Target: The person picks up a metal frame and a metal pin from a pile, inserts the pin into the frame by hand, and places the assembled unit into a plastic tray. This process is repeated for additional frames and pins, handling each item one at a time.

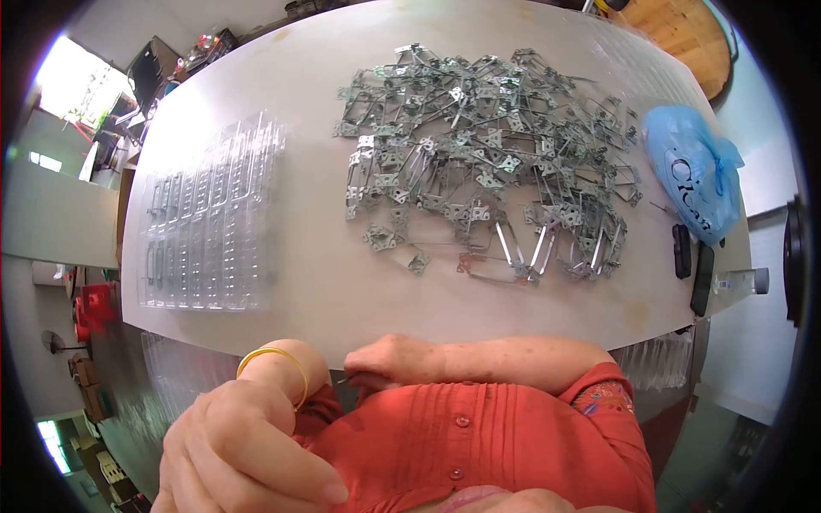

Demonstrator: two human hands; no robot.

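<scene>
My left hand is raised close to the camera at the lower left, a yellow bangle round its wrist. Its fingers are curled together, and whatever may be inside them is hidden. My right hand rests in front of my body by the table's near edge, its forearm lying across from the right. The fingers are closed, with a bit of dark red showing below them; I cannot tell what they grip. Beyond, a large tangled heap of thin metal bracket frames lies on the table.
Clear plastic trays with rows of slots are stacked at the table's left. On the right lie a blue plastic bag, dark narrow objects and a clear bottle. A round wooden stool top stands beyond the far right corner.
</scene>
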